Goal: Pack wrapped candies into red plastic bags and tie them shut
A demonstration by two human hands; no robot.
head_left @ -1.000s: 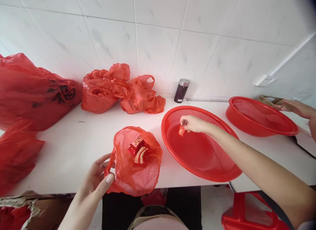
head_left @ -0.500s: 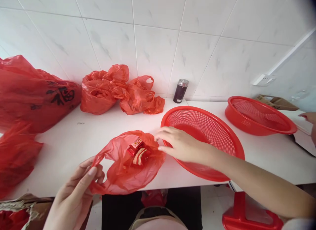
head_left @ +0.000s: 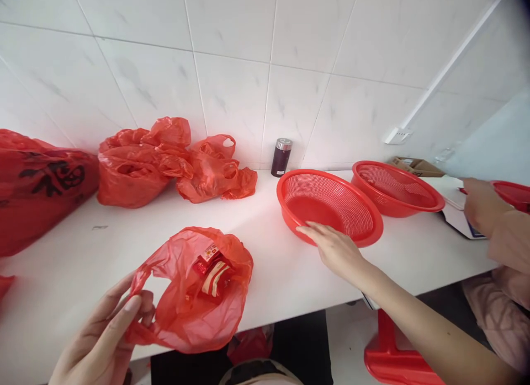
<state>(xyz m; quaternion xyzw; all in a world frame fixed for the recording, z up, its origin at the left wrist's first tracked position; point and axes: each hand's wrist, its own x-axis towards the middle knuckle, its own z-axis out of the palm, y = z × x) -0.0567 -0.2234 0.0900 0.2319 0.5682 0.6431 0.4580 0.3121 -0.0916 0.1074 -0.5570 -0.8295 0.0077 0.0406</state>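
My left hand (head_left: 110, 324) is closed on the handle loop of a thin red plastic bag (head_left: 226, 319), which lies spread on the table with its mouth facing up. Inside the bag are small red packets (head_left: 215, 277), some with cream and gold print. At the near rim of a red perforated plastic basket (head_left: 372, 233), my right hand (head_left: 337, 250) rests with its fingers stretched out over the edge. Its thumb is mostly hidden. No contents show in this basket.
Knotted red bags (head_left: 136, 175) and a dark flask (head_left: 281, 158) stand along the tiled wall. A second red basket (head_left: 397, 203) touches the first one's right side. Further right, a co-worker's arm (head_left: 486, 203) reaches over a white scale (head_left: 457, 217). A red stool (head_left: 397, 363) is below.
The view has turned right. My right hand has gone from the bag's edge to the basket's rim, and the basket has shifted back against the second basket. My left hand keeps its hold.
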